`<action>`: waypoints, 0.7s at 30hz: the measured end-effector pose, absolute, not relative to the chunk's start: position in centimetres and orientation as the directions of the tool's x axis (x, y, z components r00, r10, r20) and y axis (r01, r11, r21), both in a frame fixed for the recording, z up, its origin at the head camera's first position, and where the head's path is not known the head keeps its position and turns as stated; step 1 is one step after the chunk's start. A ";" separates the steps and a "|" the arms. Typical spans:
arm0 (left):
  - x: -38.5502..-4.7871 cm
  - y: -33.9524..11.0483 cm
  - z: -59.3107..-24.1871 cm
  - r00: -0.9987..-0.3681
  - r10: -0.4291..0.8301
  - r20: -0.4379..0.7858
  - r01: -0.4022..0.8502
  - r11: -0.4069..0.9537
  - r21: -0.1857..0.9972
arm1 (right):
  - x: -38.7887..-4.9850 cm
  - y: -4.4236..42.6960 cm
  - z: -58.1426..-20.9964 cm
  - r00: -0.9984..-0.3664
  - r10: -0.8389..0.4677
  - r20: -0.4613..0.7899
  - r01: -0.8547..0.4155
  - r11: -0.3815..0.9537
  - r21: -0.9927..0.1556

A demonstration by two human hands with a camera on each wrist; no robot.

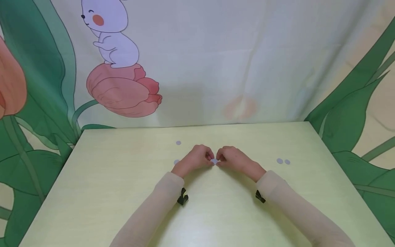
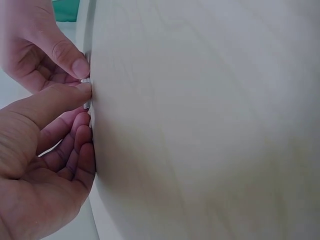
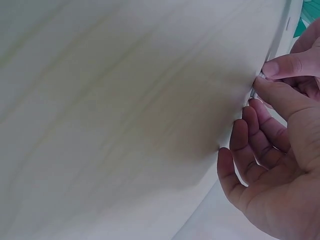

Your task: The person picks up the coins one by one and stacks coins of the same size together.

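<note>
Over the middle of the table, the left hand (image 1: 198,157) and right hand (image 1: 236,159) meet fingertip to fingertip. Between them shows a small, pale grey coin-like disc (image 1: 214,161). Both hands pinch it between thumb and fingers from opposite sides, low at the tabletop. In the left wrist view only a thin light edge of the disc (image 2: 86,105) is visible by the thumb. The right wrist view likewise gives just a sliver of the disc (image 3: 253,93); fingers cover the rest. Whether it is one disc or several together, I cannot tell.
Two similar discs lie left of the hands, a farther disc (image 1: 178,142) and a nearer disc (image 1: 176,162) partly behind the left wrist. A larger disc (image 1: 279,161) and a smaller disc (image 1: 287,162) lie right on the pale table (image 1: 102,178). A printed curtain (image 1: 197,61) hangs behind.
</note>
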State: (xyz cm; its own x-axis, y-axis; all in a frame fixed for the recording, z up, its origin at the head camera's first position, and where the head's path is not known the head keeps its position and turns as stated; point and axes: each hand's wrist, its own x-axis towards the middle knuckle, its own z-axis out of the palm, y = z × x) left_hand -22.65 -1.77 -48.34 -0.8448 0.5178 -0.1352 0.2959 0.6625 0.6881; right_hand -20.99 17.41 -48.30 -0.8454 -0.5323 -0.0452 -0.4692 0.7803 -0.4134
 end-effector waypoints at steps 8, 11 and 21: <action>-22.9 -1.8 -48.4 -0.847 0.512 -0.141 0.285 0.663 0.692 | -20.9 17.9 -47.4 -0.831 -0.553 -0.065 -0.480 0.770 -0.420; -22.8 -1.9 -48.5 -0.850 0.511 -0.128 0.293 0.660 0.692 | -21.0 19.1 -47.5 -0.820 -0.570 -0.039 -0.508 0.759 -0.407; -22.3 -2.0 -48.5 -0.853 0.509 -0.116 0.293 0.651 0.701 | -20.6 25.8 -47.6 -0.897 -0.442 0.005 -0.399 0.806 -0.437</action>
